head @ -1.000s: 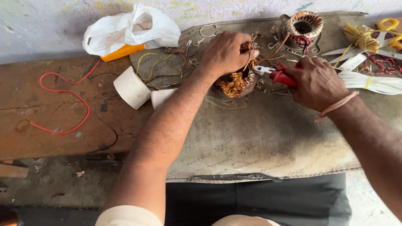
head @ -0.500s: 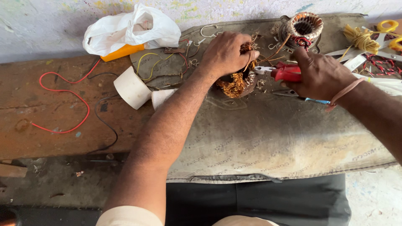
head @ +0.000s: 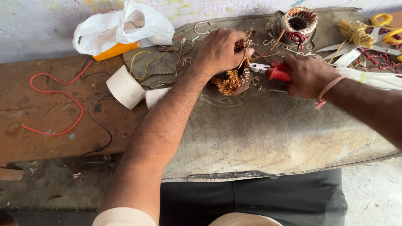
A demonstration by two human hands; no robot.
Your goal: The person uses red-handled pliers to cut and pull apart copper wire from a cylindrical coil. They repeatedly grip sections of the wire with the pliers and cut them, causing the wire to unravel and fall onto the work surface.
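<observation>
My left hand [head: 221, 51] presses down on a motor stator with frayed copper windings [head: 231, 80], gripping its top. My right hand [head: 309, 75] holds red-handled pliers [head: 274, 71], whose jaws point left at the stator's upper edge, close to my left thumb. Both rest on a worn grey sack cloth [head: 268, 134] spread over the bench.
A second wound stator [head: 298, 21] stands behind. White tape rolls [head: 124, 87] lie left of my forearm, with a white plastic bag [head: 121, 26] and orange object behind. Red wire [head: 58, 94] loops on the wooden bench. Yellow cord, scissors and white sleeving lie at the right.
My right hand has shifted slightly left and up with the pliers, bringing the jaws closer to the stator. My left hand stays on the stator.
</observation>
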